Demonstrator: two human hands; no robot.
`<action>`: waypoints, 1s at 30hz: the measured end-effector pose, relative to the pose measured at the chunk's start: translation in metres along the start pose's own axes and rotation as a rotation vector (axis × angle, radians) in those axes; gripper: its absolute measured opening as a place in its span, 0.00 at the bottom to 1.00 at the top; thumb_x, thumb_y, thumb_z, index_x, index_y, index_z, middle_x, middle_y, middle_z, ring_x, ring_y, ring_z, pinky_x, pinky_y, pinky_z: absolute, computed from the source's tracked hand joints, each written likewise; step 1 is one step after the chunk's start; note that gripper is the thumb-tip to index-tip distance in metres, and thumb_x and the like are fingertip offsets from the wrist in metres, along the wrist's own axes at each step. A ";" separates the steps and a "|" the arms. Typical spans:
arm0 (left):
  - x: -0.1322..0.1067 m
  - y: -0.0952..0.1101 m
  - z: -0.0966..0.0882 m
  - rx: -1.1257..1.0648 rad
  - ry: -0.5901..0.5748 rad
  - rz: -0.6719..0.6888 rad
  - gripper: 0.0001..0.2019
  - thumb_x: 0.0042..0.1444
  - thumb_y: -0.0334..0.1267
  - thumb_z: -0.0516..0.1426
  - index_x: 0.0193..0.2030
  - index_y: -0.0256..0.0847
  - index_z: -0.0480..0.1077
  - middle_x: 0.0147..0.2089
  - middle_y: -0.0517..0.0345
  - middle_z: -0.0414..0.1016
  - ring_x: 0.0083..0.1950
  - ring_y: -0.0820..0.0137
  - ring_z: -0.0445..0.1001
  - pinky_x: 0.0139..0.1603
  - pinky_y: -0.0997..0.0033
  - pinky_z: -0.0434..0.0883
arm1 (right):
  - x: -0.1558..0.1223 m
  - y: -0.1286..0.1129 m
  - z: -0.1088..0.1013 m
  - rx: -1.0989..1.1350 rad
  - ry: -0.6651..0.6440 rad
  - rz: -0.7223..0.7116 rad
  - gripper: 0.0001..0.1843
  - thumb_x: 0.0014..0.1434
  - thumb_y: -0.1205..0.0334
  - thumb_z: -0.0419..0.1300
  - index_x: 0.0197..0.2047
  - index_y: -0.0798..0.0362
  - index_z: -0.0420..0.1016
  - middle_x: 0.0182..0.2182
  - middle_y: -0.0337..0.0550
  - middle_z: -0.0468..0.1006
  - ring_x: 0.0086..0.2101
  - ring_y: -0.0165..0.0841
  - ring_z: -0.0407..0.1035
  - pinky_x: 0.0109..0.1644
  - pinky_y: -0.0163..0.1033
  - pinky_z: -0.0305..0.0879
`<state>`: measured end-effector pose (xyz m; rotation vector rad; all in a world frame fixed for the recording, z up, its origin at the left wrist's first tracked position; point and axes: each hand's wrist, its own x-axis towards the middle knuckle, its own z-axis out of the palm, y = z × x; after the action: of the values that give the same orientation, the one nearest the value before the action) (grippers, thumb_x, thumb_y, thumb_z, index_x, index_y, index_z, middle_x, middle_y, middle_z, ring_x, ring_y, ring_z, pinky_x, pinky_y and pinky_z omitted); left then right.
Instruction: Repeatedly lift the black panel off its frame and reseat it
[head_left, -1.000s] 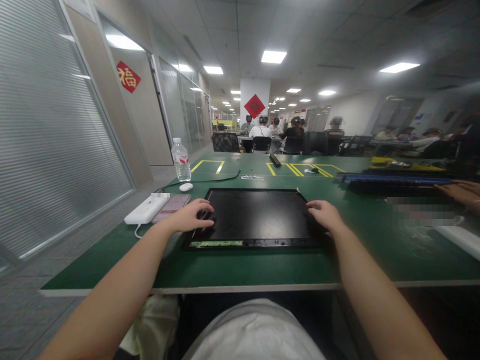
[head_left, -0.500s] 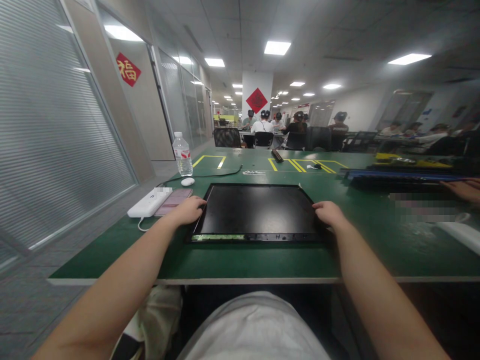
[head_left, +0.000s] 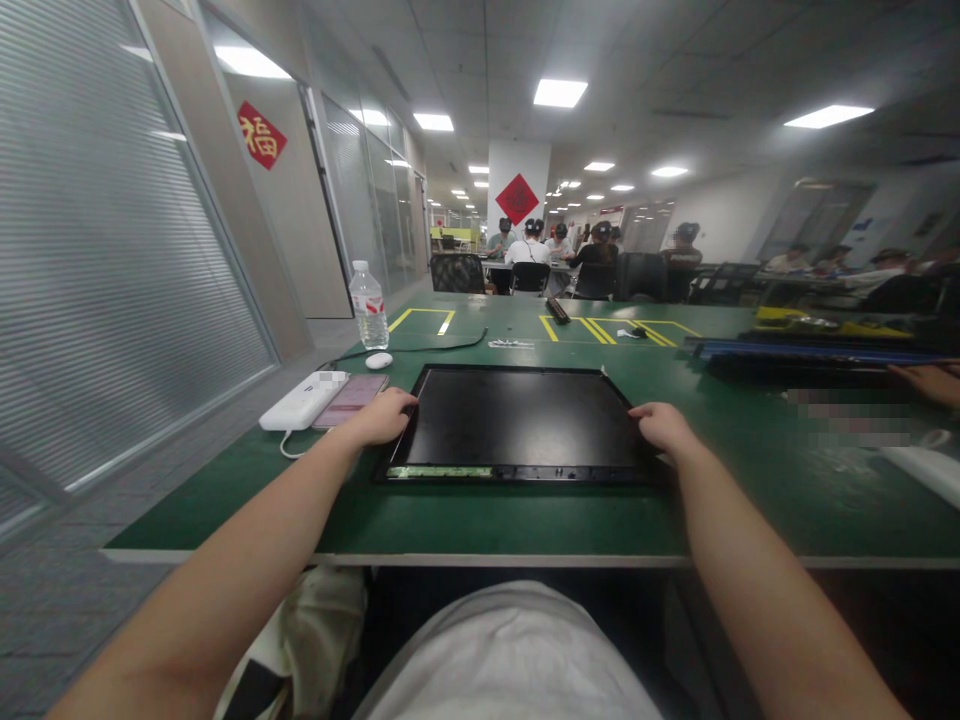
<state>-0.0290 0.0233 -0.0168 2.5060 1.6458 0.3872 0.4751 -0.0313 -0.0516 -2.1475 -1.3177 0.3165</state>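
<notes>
A flat black display panel lies on the green table straight ahead of me, with a thin green strip along its near edge. My left hand curls over the panel's left edge and grips it. My right hand does the same on the right edge, fingers bent onto the dark surface. Both forearms reach out from the table's near edge.
Left of the panel lie a white power bank, a phone, a white mouse, a water bottle and a black cable. Another person's hand rests at the far right by dark trays. People sit at tables behind.
My left hand has slid off the panel's surface out to its left edge. My right hand has stayed at the right edge. The view has tilted slightly.
</notes>
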 end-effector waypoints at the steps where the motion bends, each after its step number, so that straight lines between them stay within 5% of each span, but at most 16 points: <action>1: 0.000 0.001 0.000 0.006 -0.004 -0.002 0.27 0.48 0.32 0.53 0.55 0.39 0.79 0.59 0.42 0.79 0.64 0.50 0.74 0.67 0.57 0.67 | 0.000 0.000 0.000 0.000 0.002 0.002 0.21 0.47 0.75 0.58 0.39 0.49 0.86 0.42 0.50 0.85 0.47 0.46 0.78 0.54 0.48 0.74; 10: 0.001 0.002 0.008 0.010 0.041 -0.043 0.26 0.49 0.30 0.52 0.55 0.38 0.76 0.56 0.42 0.80 0.62 0.53 0.75 0.66 0.55 0.68 | 0.000 -0.001 -0.002 0.034 -0.020 0.007 0.19 0.46 0.74 0.60 0.39 0.50 0.86 0.36 0.50 0.84 0.42 0.47 0.80 0.49 0.49 0.77; 20: -0.004 0.003 0.004 -0.170 -0.016 -0.128 0.29 0.54 0.32 0.52 0.65 0.42 0.67 0.63 0.44 0.77 0.62 0.52 0.77 0.60 0.54 0.73 | -0.004 -0.006 -0.003 -0.011 -0.017 0.004 0.21 0.48 0.75 0.58 0.40 0.50 0.86 0.44 0.52 0.84 0.48 0.48 0.78 0.54 0.50 0.74; 26: -0.006 0.009 0.001 -0.616 0.003 -0.128 0.32 0.49 0.29 0.55 0.63 0.43 0.67 0.59 0.47 0.80 0.61 0.54 0.78 0.56 0.55 0.78 | -0.006 -0.007 -0.002 -0.014 -0.017 -0.010 0.21 0.48 0.76 0.57 0.39 0.50 0.85 0.45 0.51 0.84 0.48 0.47 0.78 0.55 0.49 0.73; 30: -0.008 0.018 -0.005 -0.873 0.041 -0.228 0.34 0.51 0.27 0.55 0.67 0.45 0.62 0.66 0.46 0.75 0.59 0.55 0.79 0.53 0.56 0.80 | -0.007 -0.007 -0.002 0.004 -0.016 0.008 0.21 0.49 0.76 0.56 0.41 0.51 0.84 0.46 0.53 0.83 0.48 0.48 0.78 0.54 0.50 0.74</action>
<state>-0.0172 0.0083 -0.0090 1.6578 1.3306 0.8937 0.4677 -0.0354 -0.0468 -2.1518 -1.3160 0.3398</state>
